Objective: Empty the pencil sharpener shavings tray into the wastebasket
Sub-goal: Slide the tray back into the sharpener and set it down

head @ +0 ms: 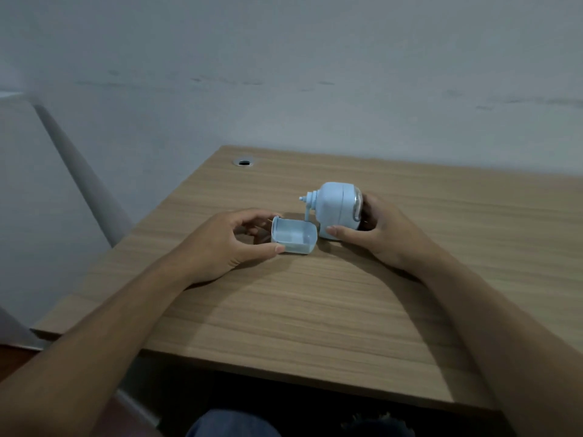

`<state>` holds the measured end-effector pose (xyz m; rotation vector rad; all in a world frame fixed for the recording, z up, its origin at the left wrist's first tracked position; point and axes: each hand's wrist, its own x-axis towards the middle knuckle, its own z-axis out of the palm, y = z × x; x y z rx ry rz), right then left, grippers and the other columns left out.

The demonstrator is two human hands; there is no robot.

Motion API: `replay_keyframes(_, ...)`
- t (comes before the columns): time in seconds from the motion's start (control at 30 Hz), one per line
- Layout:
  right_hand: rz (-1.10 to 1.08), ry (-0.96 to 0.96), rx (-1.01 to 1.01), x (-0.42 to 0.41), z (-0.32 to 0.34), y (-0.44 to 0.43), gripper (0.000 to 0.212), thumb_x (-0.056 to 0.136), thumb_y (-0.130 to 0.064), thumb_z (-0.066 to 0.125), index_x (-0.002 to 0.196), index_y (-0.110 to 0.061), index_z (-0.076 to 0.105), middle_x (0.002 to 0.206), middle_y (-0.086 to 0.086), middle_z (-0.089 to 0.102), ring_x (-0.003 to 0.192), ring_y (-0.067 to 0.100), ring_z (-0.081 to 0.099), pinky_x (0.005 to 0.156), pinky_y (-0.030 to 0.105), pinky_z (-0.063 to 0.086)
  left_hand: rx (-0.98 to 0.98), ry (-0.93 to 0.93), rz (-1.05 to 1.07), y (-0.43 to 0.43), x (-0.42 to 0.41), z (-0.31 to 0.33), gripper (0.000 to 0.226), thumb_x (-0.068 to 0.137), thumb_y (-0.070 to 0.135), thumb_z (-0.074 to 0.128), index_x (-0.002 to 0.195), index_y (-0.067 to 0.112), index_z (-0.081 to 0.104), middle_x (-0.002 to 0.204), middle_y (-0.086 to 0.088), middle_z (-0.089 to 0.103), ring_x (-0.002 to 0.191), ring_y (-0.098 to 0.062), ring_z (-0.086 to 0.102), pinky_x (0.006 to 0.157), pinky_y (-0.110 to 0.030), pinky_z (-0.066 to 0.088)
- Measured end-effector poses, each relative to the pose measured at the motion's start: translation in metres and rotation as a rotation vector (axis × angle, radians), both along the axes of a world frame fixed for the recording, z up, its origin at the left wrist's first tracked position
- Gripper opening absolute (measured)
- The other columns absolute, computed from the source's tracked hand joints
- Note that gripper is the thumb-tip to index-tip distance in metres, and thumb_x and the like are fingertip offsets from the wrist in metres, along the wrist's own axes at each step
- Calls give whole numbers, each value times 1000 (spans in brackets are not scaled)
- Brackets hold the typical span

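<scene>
Both hands on the job, tray out of the sharpener and sitting on the desk.

Left hand (pixel 227 244) pinches the pale blue shavings tray (pixel 293 236), thumb on its near wall and fingers curled behind its far left corner; the tray rests open side up on the wooden desk (pixel 315 310), about midway across and closer to the far edge than the near one. Right hand (pixel 378 230) wraps around the pale blue pencil sharpener (pixel 336 209), thumb along its lower front and fingers behind it. Sharpener stands just right of the tray, crank handle (pixel 309 205) pointing left above the tray's far corner. Tray looks nearly bare inside; shavings can't be made out. Round cable hole (pixel 243 162) sits near the desk's far left corner.
</scene>
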<state>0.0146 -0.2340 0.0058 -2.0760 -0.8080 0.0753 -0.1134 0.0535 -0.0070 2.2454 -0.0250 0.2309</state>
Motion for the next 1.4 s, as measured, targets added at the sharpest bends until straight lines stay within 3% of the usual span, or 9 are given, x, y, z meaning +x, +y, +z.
replay_keyframes(0.23,88,87,41,11,-3,-3,67,96,-23,90,157,-23,63,143,-15,80,132,-1,75,117,25,58,12,-18,5,-1,14,-2,54,85,43,93,136,46,76,125,6,84,121,-11,76,119,-40,54)
replay_keyframes(0.53,149,128,38,15,-8,1,71,92,-20,93,156,-18,62,145,-9,80,135,5,75,122,34,57,-46,-20,9,-6,17,-1,55,89,38,91,141,42,76,102,16,85,113,-5,78,100,-6,47)
replay_keyframes(0.7,127,93,22,9,-10,11,73,87,-30,98,151,-21,64,139,-13,81,129,0,77,118,36,59,-123,11,64,-13,22,-1,109,83,34,95,173,31,34,115,30,84,106,16,76,105,-11,52)
replay_keyframes(0.87,101,84,47,5,-11,17,73,83,-37,101,145,-26,64,136,-15,81,127,-2,77,116,38,61,-18,50,46,-24,28,3,124,78,60,86,177,39,13,129,20,83,125,18,65,114,-13,42)
replay_keyframes(1.07,78,93,94,5,-14,19,70,80,-37,103,137,-25,65,133,-11,82,124,5,79,113,44,63,35,16,90,-29,38,0,111,91,45,86,177,34,17,129,21,82,135,6,65,110,-15,41)
replay_keyframes(1.13,82,111,114,6,-15,17,66,77,-35,105,129,-27,66,130,-9,83,122,6,81,113,45,63,56,-23,143,-24,40,-4,103,92,47,85,176,34,26,121,29,83,127,16,65,112,-20,42)
replay_keyframes(1.23,92,142,144,6,-16,15,69,73,-33,106,128,-26,66,132,-5,82,120,13,82,113,50,63,41,-83,206,-22,42,-6,74,100,27,82,167,23,50,119,20,84,97,37,60,93,2,40)
replay_keyframes(1.3,90,133,126,4,-15,13,71,76,-33,104,134,-25,65,135,-6,81,119,12,82,112,48,63,-10,-103,227,-23,42,-6,55,98,19,84,151,21,67,113,5,88,91,18,74,94,-8,53)
replay_keyframes(1.4,85,78,67,0,-13,14,76,81,-37,102,146,-29,64,140,-15,78,118,4,80,111,43,64,-65,-97,209,-25,40,-8,25,97,12,84,122,16,80,101,3,90,94,-2,83,97,-29,63)
